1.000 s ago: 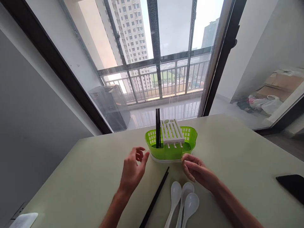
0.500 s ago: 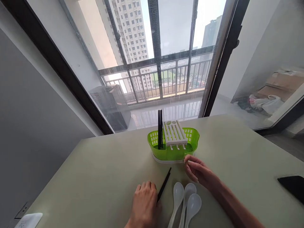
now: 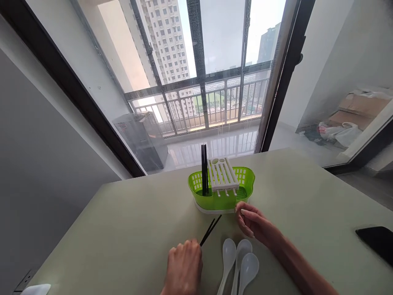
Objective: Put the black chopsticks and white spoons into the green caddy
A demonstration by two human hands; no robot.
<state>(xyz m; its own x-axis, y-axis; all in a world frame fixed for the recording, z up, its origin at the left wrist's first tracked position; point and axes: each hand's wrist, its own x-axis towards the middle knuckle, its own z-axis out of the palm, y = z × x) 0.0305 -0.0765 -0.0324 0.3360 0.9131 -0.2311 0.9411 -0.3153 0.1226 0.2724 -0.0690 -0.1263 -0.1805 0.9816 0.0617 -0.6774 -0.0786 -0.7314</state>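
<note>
My left hand (image 3: 184, 266) is closed round the near ends of two black chopsticks (image 3: 210, 230), whose tips point toward a green plastic cutlery basket (image 3: 221, 197). The basket holds two upright black chopsticks (image 3: 204, 170) and a white slotted rack (image 3: 222, 174). My right hand (image 3: 253, 223) rests curled on the table just in front of the basket's right corner, fingertips touching or nearly touching its base, holding nothing I can see. Three white spoons (image 3: 239, 262) lie on the table between my hands.
The pale green table (image 3: 123, 229) stands against a large window with a balcony behind. A black phone (image 3: 376, 241) lies at the right edge. A white object (image 3: 35, 289) shows at the bottom left corner.
My left hand dropped from beside the basket onto the chopsticks lying on the table and closed on them; their far ends now splay apart. My right hand barely moved.
</note>
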